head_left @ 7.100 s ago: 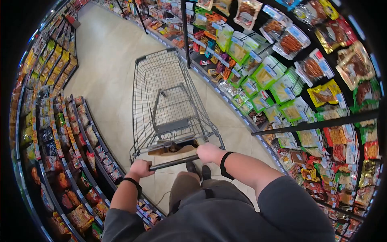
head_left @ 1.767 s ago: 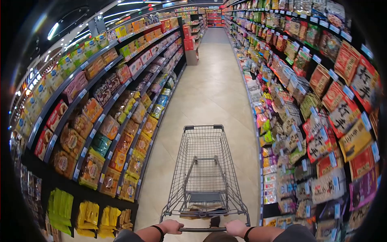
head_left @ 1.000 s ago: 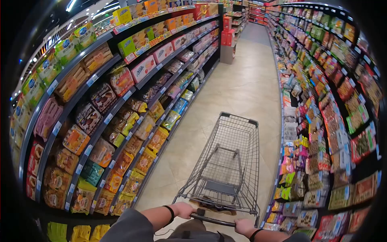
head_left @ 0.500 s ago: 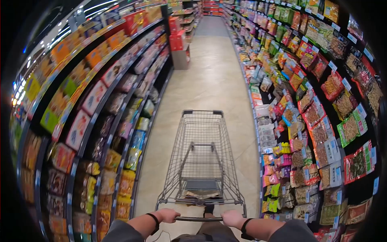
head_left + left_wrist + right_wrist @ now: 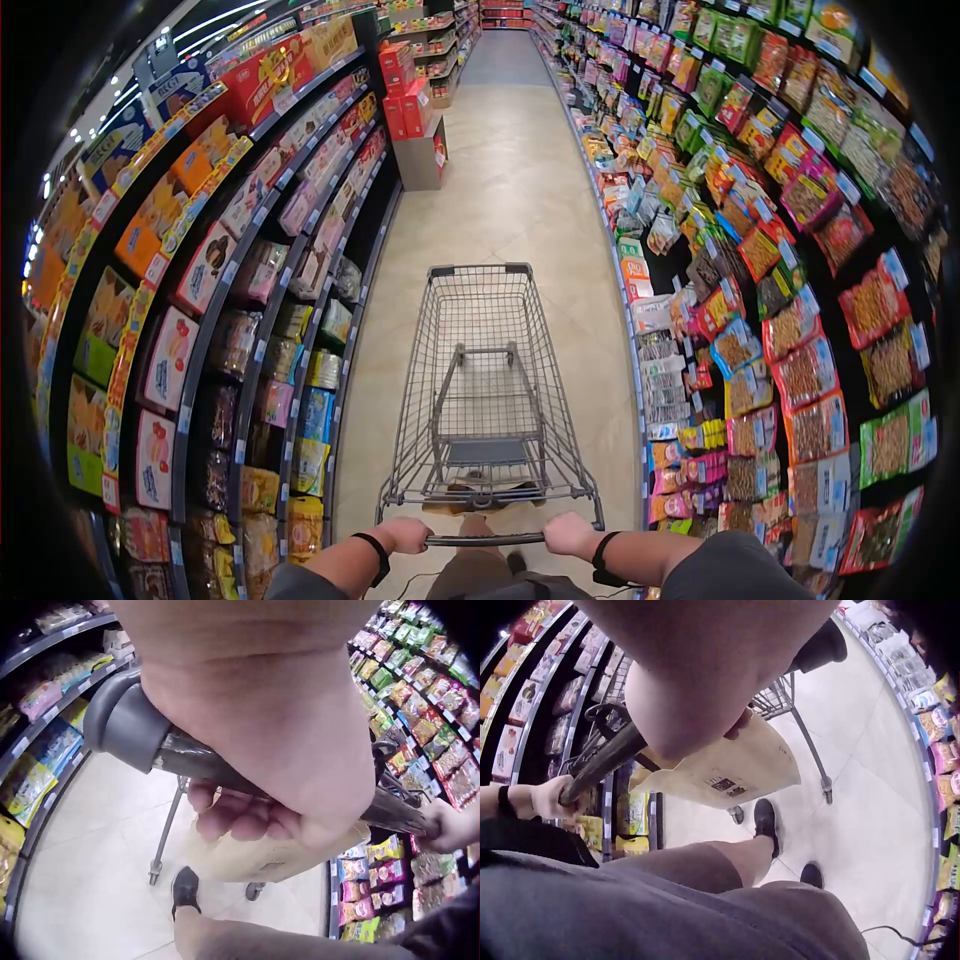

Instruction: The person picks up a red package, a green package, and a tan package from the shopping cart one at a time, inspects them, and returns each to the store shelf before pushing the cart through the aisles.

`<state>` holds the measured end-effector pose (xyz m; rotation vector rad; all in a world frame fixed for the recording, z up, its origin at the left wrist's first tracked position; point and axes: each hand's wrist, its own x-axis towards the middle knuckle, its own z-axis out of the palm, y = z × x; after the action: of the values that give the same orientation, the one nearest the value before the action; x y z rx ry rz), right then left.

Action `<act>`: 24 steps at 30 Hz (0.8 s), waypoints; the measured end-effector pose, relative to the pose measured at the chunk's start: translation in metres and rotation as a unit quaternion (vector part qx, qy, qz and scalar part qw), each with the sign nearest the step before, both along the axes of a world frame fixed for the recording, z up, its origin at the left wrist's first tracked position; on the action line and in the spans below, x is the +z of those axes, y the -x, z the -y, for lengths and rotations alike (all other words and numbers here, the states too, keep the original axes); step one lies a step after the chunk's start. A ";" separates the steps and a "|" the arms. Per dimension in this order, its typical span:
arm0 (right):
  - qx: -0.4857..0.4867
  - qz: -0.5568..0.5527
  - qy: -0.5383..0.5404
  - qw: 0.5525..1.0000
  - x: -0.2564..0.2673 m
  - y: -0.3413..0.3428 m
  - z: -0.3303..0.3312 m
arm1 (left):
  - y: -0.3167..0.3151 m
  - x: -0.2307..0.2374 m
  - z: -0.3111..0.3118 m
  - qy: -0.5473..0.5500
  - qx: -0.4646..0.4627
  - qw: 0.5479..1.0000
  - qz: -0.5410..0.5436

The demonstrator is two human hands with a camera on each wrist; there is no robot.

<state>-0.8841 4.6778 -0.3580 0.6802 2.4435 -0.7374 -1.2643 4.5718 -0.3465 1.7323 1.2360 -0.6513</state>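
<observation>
A grey wire shopping cart [image 5: 485,390] stands ahead of the person, its basket showing bare mesh in the head view. The left hand [image 5: 405,535] grips the left end of the dark handlebar [image 5: 485,540]; in the left wrist view the fingers of that hand [image 5: 262,765] curl round the bar [image 5: 202,763]. The right hand [image 5: 570,534] holds the bar's right end, and the right wrist view shows this hand [image 5: 697,705] wrapped over it, fingers mostly hidden. Below the handle hangs a tan paper bag [image 5: 727,769] with dark print; what holds it is hidden.
Shelves of boxed and bagged snacks [image 5: 200,270] line the left side, and packets in racks [image 5: 800,370] line the right. A pale tiled aisle floor [image 5: 500,180] runs between them. Red boxes [image 5: 408,108] sit on a stand at the left shelf's far end.
The cart has moved forward along the aisle, bringing the red boxes nearer. Both hands have stayed on the handlebar. The view had swung left about a second ago and now faces down the aisle.
</observation>
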 end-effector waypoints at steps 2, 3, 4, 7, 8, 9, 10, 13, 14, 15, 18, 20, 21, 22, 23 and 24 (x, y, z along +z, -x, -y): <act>0.001 0.000 0.000 1.000 -0.006 0.011 -0.044 | 0.017 -0.005 -0.049 -0.024 -0.006 0.999 0.046; -0.021 -0.012 -0.012 1.000 -0.012 0.016 -0.067 | 0.025 -0.005 -0.075 -0.027 -0.006 0.999 0.045; -0.042 -0.025 -0.025 0.998 -0.015 0.021 -0.093 | 0.028 0.004 -0.104 -0.021 -0.005 0.999 0.050; -0.022 -0.036 -0.041 0.998 0.014 0.040 -0.177 | 0.046 0.005 -0.194 -0.007 0.009 0.998 0.059; -0.024 -0.043 -0.048 0.998 0.021 0.046 -0.204 | 0.046 0.012 -0.219 0.016 0.017 0.997 0.072; -0.013 -0.044 -0.044 0.998 0.016 0.049 -0.229 | 0.050 0.019 -0.249 0.021 0.018 0.997 0.067; -0.020 -0.059 -0.057 0.996 0.006 0.052 -0.254 | 0.055 0.011 -0.272 0.019 0.023 0.997 0.072; -0.040 -0.092 -0.077 0.992 0.006 0.066 -0.331 | 0.075 -0.006 -0.349 0.010 0.025 0.996 0.087; -0.034 -0.096 -0.082 0.991 0.007 0.071 -0.355 | 0.079 -0.007 -0.374 0.003 0.022 0.997 0.080; -0.030 -0.099 -0.088 0.991 0.007 0.075 -0.379 | 0.085 -0.008 -0.399 -0.005 0.016 0.997 0.074; -0.064 -0.103 -0.080 0.989 0.004 0.093 -0.449 | 0.104 -0.013 -0.470 -0.021 0.000 0.998 0.061; -0.072 -0.105 -0.075 0.989 0.017 0.108 -0.498 | 0.114 -0.005 -0.522 -0.022 0.001 0.999 0.046; -0.078 -0.088 -0.067 0.991 0.029 0.116 -0.522 | 0.118 -0.007 -0.548 -0.025 0.002 0.999 0.043; -0.083 -0.071 -0.059 0.992 0.035 0.122 -0.549 | 0.123 -0.008 -0.571 -0.016 0.003 0.999 0.044; -0.080 -0.075 -0.060 0.992 0.031 0.125 -0.573 | 0.127 -0.009 -0.593 -0.007 0.006 0.999 0.044; -0.063 -0.074 -0.056 0.994 0.025 0.128 -0.595 | 0.132 -0.009 -0.613 -0.008 0.009 0.999 0.040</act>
<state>-1.0119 5.2732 -0.3329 0.8587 2.6115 -0.7265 -1.3961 5.1851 -0.3554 1.7425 1.2015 -0.5572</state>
